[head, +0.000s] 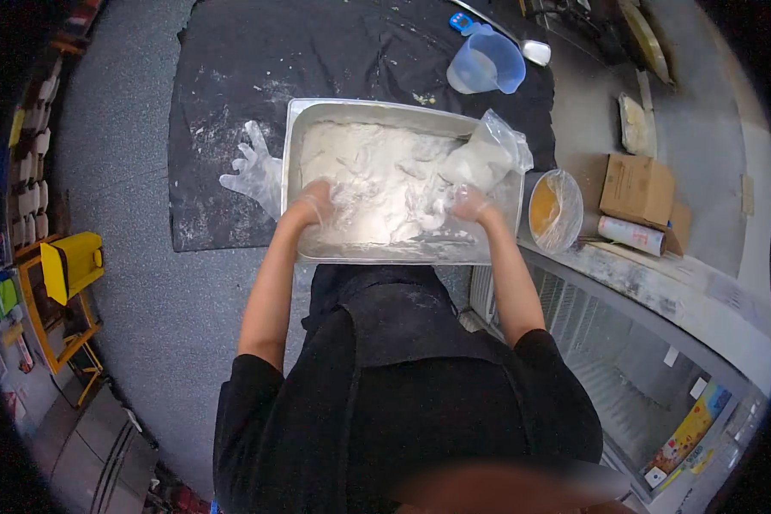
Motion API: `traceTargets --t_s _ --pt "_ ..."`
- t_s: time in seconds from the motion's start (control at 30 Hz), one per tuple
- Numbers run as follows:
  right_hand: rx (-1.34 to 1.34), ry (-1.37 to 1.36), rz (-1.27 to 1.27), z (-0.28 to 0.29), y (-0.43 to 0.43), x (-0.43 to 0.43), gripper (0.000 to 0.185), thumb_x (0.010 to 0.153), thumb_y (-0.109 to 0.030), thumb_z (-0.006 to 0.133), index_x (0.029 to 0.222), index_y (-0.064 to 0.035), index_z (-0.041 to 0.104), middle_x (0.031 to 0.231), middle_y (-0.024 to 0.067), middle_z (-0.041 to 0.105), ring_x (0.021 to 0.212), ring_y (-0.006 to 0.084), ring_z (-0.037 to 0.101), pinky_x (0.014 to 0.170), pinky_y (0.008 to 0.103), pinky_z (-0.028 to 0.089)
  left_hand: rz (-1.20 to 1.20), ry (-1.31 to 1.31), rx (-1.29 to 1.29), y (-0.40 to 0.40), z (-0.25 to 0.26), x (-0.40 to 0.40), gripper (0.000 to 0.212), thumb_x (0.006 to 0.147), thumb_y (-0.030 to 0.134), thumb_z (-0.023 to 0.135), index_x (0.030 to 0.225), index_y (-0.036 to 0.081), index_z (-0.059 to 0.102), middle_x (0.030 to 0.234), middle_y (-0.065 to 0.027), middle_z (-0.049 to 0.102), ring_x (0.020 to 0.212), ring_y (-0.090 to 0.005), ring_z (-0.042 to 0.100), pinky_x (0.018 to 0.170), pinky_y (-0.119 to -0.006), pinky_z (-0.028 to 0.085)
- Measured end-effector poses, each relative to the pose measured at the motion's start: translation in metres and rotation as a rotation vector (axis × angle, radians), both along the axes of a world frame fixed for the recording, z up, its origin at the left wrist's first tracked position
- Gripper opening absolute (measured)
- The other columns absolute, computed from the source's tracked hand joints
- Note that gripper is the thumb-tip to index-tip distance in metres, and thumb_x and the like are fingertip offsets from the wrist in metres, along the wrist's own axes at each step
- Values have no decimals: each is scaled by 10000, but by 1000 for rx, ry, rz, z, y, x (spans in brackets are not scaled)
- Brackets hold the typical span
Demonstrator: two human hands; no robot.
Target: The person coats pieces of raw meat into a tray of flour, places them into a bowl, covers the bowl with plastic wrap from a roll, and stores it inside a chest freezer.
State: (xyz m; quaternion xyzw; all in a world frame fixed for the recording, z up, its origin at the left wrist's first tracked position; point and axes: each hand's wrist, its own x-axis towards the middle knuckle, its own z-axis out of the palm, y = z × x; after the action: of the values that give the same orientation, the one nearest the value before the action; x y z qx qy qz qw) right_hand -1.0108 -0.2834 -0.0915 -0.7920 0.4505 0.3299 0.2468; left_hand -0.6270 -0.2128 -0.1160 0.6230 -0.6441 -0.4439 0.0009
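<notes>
A rectangular metal tray (385, 109) lies in front of my body with a bed of white powder, like flour (379, 173), spread through it. My left hand (317, 200) reaches into the powder by the tray's left wall. On the other side, my right hand (470, 204) is down in it near the right end. Both hands appear to have thin clear plastic on them, and their fingers are partly hidden. Just above my right hand, a clear plastic bag (485, 154) holding white powder leans over the tray's right corner.
A black cloth (231, 70) dusted with white lies beneath. Left of the tray is a clear disposable glove (254, 167). A translucent blue measuring jug (488, 64), a blue digital device (461, 23) and a spoon (536, 53) sit back right. A plastic-covered tub (556, 212) stands right.
</notes>
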Motion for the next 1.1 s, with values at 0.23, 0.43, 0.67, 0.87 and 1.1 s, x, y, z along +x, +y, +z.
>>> traceTargets --t_s 0.23,0.43,0.67,0.87,1.1 --pt "-192 62 -373 -80 -13 40 419 875 -298 568 1164 0 627 1255 238 582 1220 387 516 1010 426 435 283 -137 -63 -55 -29 -28 284 820 98 584 1057 -41 658 1163 -284 607 1127 -412 577 961 -428 479" --pt "-225 -47 -252 -81 -3 9 354 850 -227 572 1110 5 636 1163 238 621 1127 394 564 962 431 463 365 -72 -261 -56 -6 -27 294 781 128 669 1045 -1 667 1024 -263 657 966 -410 643 822 -452 515" --pt "-340 -156 -322 -38 28 19 307 817 -154 552 1071 -21 660 1061 246 652 1010 397 623 907 455 493 410 16 -457 -39 64 7 269 806 216 713 938 -10 648 893 -260 667 874 -391 660 747 -474 499" --pt "-305 -76 -442 -66 25 50 305 839 -160 520 1053 -6 675 1094 243 650 1040 384 624 921 448 492 -206 -255 107 -21 31 9 345 713 99 672 1044 5 686 1090 -256 653 974 -383 660 818 -454 520" --pt "-307 -79 -293 -92 12 15 310 834 -166 503 1014 18 675 1108 252 642 1041 404 615 915 449 491 -140 -245 50 36 -33 -17 375 790 292 660 996 -22 683 1096 -285 640 977 -391 657 842 -465 514"
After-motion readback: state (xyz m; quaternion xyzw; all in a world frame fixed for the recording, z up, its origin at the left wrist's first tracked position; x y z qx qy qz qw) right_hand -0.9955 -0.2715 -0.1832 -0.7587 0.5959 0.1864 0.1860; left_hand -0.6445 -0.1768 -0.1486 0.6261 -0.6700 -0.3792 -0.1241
